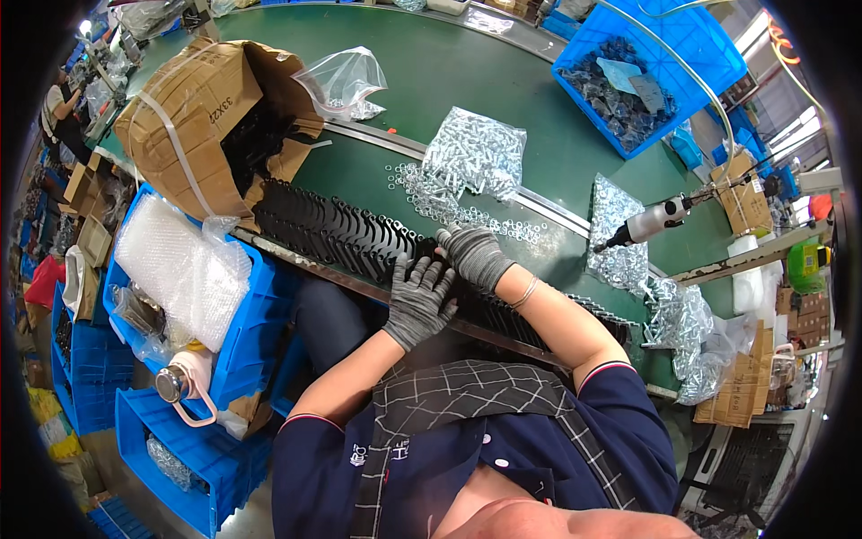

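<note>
Both my hands wear grey striped knit gloves. My left hand (419, 303) lies on a long row of black curved parts (332, 229), its fingers stretched out and apart. Just beyond it my right hand (476, 259) is over the same row, with fingers bent and drawn together; whatever they hold, if anything, is too small to make out. The row continues under my right forearm, where small metal pieces (602, 310) line its far side. Small metal rings (440, 202) are strewn past my right hand, beside a clear bag of silver screws (476, 153).
A carton of black parts (193, 117) lies at the left. A power screwdriver (646, 223) hangs at the right over bagged screws (615, 207). Beyond stands a blue bin of dark pieces (584, 112). Blue crates (269, 314) and a pink-handled bottle (193, 373) are at lower left.
</note>
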{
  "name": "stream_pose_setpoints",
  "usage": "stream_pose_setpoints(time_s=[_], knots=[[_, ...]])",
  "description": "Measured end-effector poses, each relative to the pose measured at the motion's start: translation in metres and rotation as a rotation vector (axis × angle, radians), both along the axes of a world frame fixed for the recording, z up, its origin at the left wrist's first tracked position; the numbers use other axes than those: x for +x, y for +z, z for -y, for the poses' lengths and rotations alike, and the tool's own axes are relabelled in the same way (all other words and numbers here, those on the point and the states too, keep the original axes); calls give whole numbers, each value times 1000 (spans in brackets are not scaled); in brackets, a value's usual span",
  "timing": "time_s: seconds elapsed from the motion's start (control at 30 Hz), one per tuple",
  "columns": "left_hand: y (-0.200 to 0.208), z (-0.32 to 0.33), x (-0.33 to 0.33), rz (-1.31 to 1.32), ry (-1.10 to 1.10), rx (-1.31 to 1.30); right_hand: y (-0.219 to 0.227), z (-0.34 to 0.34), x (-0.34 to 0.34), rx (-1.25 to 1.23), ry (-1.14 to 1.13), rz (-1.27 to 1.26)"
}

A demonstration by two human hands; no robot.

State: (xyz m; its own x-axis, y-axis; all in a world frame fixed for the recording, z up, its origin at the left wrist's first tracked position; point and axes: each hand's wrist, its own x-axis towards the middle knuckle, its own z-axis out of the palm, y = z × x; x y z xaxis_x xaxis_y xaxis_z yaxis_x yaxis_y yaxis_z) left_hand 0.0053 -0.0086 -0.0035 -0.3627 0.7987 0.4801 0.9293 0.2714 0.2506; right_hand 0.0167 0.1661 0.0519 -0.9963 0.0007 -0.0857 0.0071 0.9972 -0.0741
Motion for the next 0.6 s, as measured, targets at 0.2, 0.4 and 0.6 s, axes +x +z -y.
stream_pose_setpoints(time_s=[0.2, 0.4, 0.6], knots=[[-3, 1, -1, -65, -8, -19, -1, -1, 5, -73, -30, 50], [-1, 2, 2, -24, -58, -16, -1, -2, 10, -70, -21, 46], [-2, -2, 5, -12, -92, -16, -2, -10, 17, -65, -3, 13]])
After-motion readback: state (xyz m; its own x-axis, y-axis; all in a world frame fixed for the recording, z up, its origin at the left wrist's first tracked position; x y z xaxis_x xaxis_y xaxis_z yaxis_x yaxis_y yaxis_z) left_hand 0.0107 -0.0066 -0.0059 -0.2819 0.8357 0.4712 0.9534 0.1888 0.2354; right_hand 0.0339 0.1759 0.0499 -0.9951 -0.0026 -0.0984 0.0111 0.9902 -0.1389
